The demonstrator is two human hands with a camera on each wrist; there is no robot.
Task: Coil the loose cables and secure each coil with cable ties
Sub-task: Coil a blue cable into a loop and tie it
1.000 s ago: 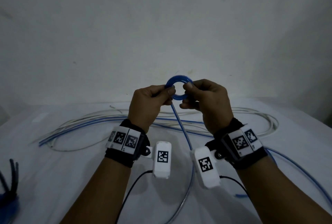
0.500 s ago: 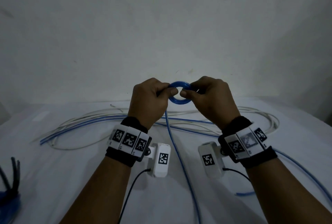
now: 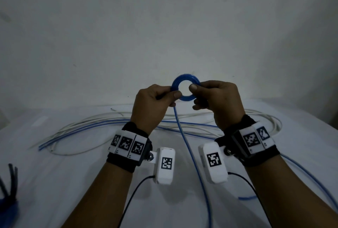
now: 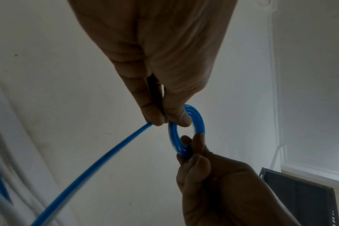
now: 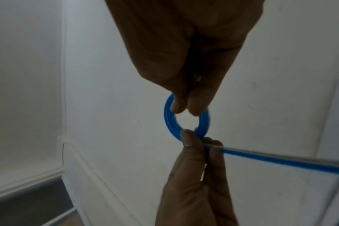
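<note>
Backdrop: pale wall behind a white-covered table (image 3: pixel 64 182), dimly lit.
Far left: we see a bunch of black cable ties (image 3: pixel 9 180) standing at the table edge above something blue, too cropped to name; none is on a coil yet.
Loose cables: white cables (image 3: pixel 76 124) and thin blue ones lie sprawled across the back of the table, uncoiled.
Left hand (image 3: pixel 155 107): raised above the table, thumb and forefinger pinching the left side of the blue coil (image 3: pixel 185 89) where the running blue cable (image 3: pixel 188 149) leaves it; the other fingers are curled in.
Coil: a small tight ring of several turns, held in the air between our two hands, well above the table.
Right hand (image 3: pixel 217 101): thumb and fingertips pinching the coil's right side, remaining fingers curled.
Tail: the cable drops from the coil between our wrists and runs toward us, then off along the right.
Progress: we judge this early; most of this blue cable remains to be wound, then tied, and the other cables are untouched.
</note>
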